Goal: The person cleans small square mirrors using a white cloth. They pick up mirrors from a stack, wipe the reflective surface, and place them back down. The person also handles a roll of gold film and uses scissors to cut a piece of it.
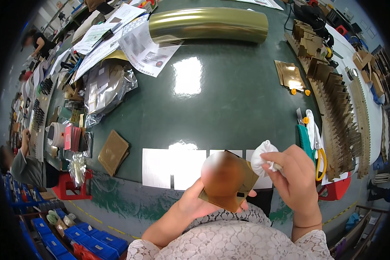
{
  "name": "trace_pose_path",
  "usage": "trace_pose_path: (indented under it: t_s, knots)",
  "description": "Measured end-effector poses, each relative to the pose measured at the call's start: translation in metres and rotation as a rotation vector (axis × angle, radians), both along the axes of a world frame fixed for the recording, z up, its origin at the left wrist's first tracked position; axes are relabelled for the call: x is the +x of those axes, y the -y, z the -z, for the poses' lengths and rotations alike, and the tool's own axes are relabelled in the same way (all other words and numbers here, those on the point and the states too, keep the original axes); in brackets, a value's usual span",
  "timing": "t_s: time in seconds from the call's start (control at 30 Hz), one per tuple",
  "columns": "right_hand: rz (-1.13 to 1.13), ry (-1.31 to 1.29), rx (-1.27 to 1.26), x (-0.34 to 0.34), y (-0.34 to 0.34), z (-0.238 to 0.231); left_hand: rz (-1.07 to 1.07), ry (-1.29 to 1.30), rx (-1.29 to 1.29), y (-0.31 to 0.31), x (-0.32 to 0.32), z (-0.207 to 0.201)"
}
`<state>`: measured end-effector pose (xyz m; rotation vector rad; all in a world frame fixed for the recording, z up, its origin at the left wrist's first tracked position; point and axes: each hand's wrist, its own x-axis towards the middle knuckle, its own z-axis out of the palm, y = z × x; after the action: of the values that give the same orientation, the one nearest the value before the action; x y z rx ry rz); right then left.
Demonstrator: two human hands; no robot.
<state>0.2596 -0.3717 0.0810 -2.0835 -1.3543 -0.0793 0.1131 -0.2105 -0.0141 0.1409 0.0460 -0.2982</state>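
My left hand [190, 201] grips a shiny gold-coloured metal plate [250, 175] by its lower edge, tilted above the table's front edge. The plate's mirror-like face reflects a blurred shape, and a small dark rectangle shows near its lower right side. Beside the plate's right corner, my right hand [295, 177] pinches a bunched white cloth [263, 157] between thumb and fingers. Whether the cloth touches the plate I cannot tell. Several white paper sheets [156, 168] lie in a row behind the plate, partly hidden by it.
A stack of gold plates [112, 152] lies left, with a gold roll [208, 26] at the back. On the right are thin gold sheets [290, 74], yellow-handled scissors [320, 164], a teal-handled tool [305, 141] and a slotted rack [333, 117] of plates. Plastic-wrapped discs [106, 89] sit far left.
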Motion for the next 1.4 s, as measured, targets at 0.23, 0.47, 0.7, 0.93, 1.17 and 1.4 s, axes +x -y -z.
trace_pose_path:
  t_s: [0.23,0.47,0.7,0.93,1.17,1.4]
  knots:
    - [-0.183,0.021,-0.004,0.000,-0.006,0.000,0.013,-0.027,0.074,0.001,0.001,-0.004]
    - [-0.333,0.046,-0.028,-0.006,-0.016,0.002,-0.001,-0.026,0.095,0.002,-0.001,0.001]
    - [-0.300,0.040,-0.030,-0.010,-0.026,0.007,0.003,-0.127,0.165,0.003,0.002,-0.011]
    - [-0.288,0.055,-0.063,0.002,-0.021,0.009,0.029,-0.023,0.109,0.000,0.002,-0.001]
    - [-0.218,0.056,-0.089,0.010,-0.016,0.005,-0.004,-0.047,0.117,0.000,0.004,-0.009]
    - [-0.067,0.065,-0.067,0.019,-0.005,0.004,0.021,-0.098,0.151,-0.002,0.002,-0.004]
